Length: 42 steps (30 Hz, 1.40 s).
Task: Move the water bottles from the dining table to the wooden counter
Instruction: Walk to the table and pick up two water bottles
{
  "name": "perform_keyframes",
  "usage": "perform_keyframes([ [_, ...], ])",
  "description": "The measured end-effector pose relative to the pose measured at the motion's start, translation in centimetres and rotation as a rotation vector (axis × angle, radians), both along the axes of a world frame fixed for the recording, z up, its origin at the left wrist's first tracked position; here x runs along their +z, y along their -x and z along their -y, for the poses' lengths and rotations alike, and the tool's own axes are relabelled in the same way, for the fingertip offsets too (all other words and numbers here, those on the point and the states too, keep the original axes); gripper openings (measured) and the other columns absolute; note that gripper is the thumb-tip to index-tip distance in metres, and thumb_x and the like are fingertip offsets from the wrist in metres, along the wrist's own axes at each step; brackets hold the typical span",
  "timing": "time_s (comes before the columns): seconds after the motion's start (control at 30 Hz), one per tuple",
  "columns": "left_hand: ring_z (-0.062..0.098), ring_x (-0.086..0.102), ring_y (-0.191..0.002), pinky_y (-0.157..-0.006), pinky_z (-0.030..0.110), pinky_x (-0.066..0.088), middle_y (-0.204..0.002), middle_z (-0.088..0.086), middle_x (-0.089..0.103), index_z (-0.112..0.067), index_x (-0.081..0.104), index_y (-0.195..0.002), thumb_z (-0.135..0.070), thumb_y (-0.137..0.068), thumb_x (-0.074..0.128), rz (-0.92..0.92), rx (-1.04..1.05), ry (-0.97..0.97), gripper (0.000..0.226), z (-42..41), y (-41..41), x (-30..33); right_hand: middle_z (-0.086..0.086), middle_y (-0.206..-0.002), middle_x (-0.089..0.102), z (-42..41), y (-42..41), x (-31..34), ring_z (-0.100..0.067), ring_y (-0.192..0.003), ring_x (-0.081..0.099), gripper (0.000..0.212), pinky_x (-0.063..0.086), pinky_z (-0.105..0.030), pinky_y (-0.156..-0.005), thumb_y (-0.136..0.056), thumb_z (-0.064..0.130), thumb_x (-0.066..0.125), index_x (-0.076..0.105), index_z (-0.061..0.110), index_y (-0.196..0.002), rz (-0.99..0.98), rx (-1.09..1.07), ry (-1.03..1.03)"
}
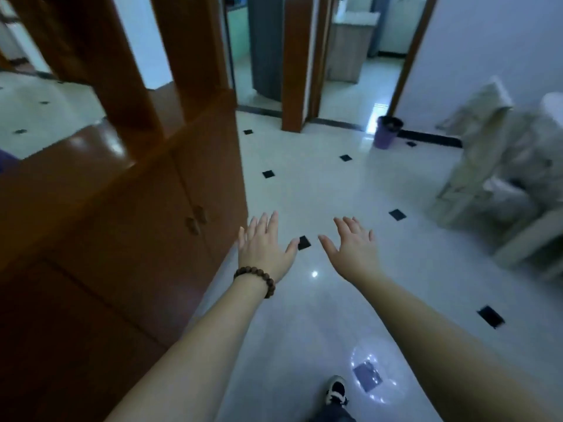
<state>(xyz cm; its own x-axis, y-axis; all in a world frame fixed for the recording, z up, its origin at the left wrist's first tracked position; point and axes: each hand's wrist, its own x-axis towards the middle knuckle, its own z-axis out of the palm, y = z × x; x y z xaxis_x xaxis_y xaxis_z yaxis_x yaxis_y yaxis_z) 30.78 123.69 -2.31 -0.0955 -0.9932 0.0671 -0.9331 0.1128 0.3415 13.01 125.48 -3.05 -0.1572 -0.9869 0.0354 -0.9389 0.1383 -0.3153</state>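
Both my hands are stretched out in front of me over the tiled floor, palms down, fingers spread, holding nothing. My left hand (264, 245), with a brown bead bracelet on the wrist, is just right of the wooden counter (91, 166). My right hand (353, 248) is beside it, a hand's width away. The counter's glossy brown top runs along the left, with wooden posts rising from it and cupboard doors below. No water bottle and no dining table are in view.
A white floor with small black tiles (335, 190) opens ahead. A purple waste bin (386, 132) stands by the far wall. A chair draped with pale cloth (499, 166) is at the right. Two doorways lie ahead. My shoe (336, 389) shows at the bottom.
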Motion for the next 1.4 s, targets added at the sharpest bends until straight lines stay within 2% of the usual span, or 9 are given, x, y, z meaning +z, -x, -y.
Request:
perform_keyframes([
  [0.27,0.018,0.009,-0.146,-0.118,0.045,0.004,-0.158,0.0,0.017,-0.021,0.014,-0.152,-0.058,-0.091,0.035,0.025,-0.371,-0.021,0.074,-0.2,19.5,-0.1,-0.004,-0.157,0.025,-7.7,19.6,0.2,-0.021,-0.147,0.014,0.064,0.009,-0.046,-0.118,-0.096,0.055,0.032,0.027,0.018,-0.148,-0.021,-0.419,-0.013],
  [0.47,0.018,0.009,-0.146,-0.118,0.044,0.004,-0.158,0.0,0.018,-0.02,0.014,-0.152,-0.058,-0.092,0.035,0.052,-0.611,0.012,0.074,-2.1,36.0,0.4,-0.006,-0.155,0.031,-13.3,32.8,-0.1,-0.022,-0.146,0.02,0.062,0.013,-0.046,-0.118,-0.095,0.051,0.04,0.034,0.016,-0.145,0.011,-0.653,0.023],
  [0.63,0.018,0.011,-0.146,-0.118,0.044,0.006,-0.157,-0.001,0.021,-0.021,0.017,-0.151,-0.058,-0.091,0.035,0.045,-0.761,0.035,0.073,-4.2,48.1,0.6,-0.005,-0.156,0.028,-17.7,42.9,0.5,-0.021,-0.146,0.017,0.061,0.009,-0.045,-0.118,-0.095,0.049,0.041,0.033,0.016,-0.146,0.04,-0.828,0.04],
  [0.87,0.018,0.009,-0.146,-0.118,0.044,0.006,-0.158,0.0,0.017,-0.022,0.012,-0.152,-0.059,-0.091,0.035,0.051,-0.889,0.022,0.075,-6.3,59.7,0.8,-0.003,-0.158,0.024,-21.3,52.2,1.0,-0.019,-0.148,0.013,0.063,0.007,-0.044,-0.119,-0.096,0.049,0.039,0.029,0.016,-0.148,0.07,-0.958,0.038],
  [1.03,0.018,0.008,-0.146,-0.118,0.045,0.008,-0.158,0.0,0.018,-0.022,0.012,-0.152,-0.059,-0.091,0.035,0.055,-0.945,0.044,0.075,-5.9,66.4,0.7,-0.005,-0.157,0.026,-21.8,57.8,1.1,-0.02,-0.147,0.015,0.063,0.01,-0.046,-0.119,-0.096,0.049,0.04,0.03,0.015,-0.147,0.048,-0.996,0.047],
  [1.4,0.019,0.01,-0.146,-0.118,0.046,0.008,-0.158,0.0,0.018,-0.022,0.012,-0.152,-0.06,-0.091,0.035,0.083,-0.945,-0.012,0.075,2.2,81.6,-2.7,-0.006,-0.157,0.026,-15.4,73.1,-2.2,-0.021,-0.147,0.016,0.064,0.009,-0.045,-0.119,-0.096,0.05,0.039,0.029,0.014,-0.148,0.093,-1.039,-0.002],
])
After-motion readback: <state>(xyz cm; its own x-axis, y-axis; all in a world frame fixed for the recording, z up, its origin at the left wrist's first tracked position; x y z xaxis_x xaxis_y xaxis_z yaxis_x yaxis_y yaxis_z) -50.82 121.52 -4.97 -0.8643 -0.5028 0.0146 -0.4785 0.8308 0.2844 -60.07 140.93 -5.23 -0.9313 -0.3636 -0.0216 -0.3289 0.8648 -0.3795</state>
